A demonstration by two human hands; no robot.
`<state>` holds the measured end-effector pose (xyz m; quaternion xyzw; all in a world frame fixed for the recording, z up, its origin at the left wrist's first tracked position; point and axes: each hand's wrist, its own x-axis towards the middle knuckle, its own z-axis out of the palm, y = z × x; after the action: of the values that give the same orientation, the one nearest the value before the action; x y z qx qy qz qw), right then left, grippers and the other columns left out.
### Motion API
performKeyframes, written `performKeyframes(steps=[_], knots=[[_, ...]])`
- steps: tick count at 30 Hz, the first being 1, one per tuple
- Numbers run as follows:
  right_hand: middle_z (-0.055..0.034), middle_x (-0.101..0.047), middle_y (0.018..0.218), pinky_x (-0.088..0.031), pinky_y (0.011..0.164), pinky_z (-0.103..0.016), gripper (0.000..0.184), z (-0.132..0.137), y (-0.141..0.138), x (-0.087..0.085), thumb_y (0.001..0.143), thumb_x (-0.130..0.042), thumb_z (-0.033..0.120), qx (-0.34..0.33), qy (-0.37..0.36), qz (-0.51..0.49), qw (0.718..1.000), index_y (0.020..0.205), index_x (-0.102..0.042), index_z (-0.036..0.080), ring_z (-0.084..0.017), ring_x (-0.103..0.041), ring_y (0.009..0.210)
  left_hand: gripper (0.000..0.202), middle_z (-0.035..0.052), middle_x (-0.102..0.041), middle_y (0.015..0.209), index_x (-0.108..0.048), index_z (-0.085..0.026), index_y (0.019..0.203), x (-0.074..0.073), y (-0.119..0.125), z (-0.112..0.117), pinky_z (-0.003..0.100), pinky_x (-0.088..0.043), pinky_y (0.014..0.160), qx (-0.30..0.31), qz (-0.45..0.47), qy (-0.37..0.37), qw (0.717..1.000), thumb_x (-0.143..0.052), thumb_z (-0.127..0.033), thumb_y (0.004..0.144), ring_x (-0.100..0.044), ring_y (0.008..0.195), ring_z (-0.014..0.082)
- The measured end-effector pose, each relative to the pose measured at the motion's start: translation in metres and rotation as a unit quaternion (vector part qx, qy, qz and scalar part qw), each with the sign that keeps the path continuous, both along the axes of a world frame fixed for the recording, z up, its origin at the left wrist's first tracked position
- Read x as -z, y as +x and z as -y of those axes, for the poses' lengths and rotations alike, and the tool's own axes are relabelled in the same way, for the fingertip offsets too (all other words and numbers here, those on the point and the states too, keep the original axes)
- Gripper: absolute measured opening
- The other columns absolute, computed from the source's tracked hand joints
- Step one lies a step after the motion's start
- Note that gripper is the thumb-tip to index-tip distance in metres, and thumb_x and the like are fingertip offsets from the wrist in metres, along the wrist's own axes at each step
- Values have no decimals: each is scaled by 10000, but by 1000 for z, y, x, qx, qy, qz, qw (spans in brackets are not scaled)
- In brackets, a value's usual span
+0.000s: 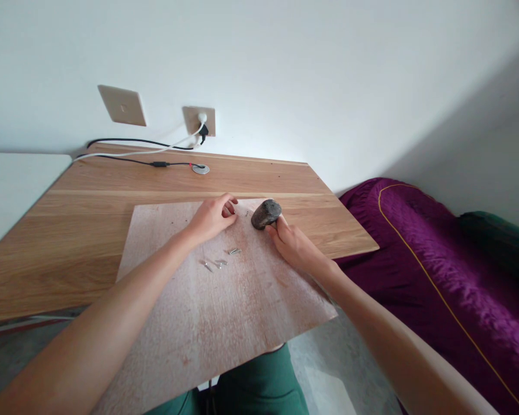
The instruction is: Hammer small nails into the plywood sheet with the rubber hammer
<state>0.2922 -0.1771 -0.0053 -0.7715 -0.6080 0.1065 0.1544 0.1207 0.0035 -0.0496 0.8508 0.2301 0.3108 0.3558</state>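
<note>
- Head view: wooden desk [69, 230] against white wall [328, 69], pale board [216, 323] laid across, overhanging near edge.
- Right of desk, purple bedspread [415, 248]; at back, cables [125, 140] into socket [199, 120].
- Gripping dark stone [266, 213] in right hand [292, 243], at board's far edge.
- Left hand [211, 219] curled narrow just beside it; anything pinched too small to tell.
- Loose nails [220, 263] between forearms.
</note>
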Motion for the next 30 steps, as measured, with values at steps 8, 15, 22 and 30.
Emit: performKeyframes(steps=[8,15,22,30], knots=[[-126,-723,844,-396,675,-319,233,0,-2,-1,1074,-343,320,2,-9,-4,1000,1086,-514,162,-277,-715,790,286,-16,-713,799,-634,-207,1032,1,0,0,265,-493,668,-4,-4,-6,1000,-686,-75,784,-662,665,135],[-147,-732,886,-400,686,-325,235,0,-1,0,1074,-344,323,4,-5,-3,1000,1099,-511,161,-283,-713,809,297,-4,-728,833,-634,-198,1054,-2,0,1,260,-500,675,4,-4,-11,1000,-662,-55,795,-663,673,131],[-146,-741,900,-391,674,-307,257,1,1,3,1079,-343,325,0,1,10,1000,1102,-532,153,-269,-713,822,300,3,-736,833,-637,-192,1063,1,0,0,254,-507,679,7,2,-3,1000,-657,-55,797,-673,684,134],[-152,-738,895,-387,666,-312,300,-1,3,5,1086,-318,333,-8,-7,31,999,1129,-538,135,-265,-710,787,312,-6,-739,835,-646,-192,1077,0,-1,0,252,-509,692,2,-10,2,1000,-650,-57,796,-671,685,128]])
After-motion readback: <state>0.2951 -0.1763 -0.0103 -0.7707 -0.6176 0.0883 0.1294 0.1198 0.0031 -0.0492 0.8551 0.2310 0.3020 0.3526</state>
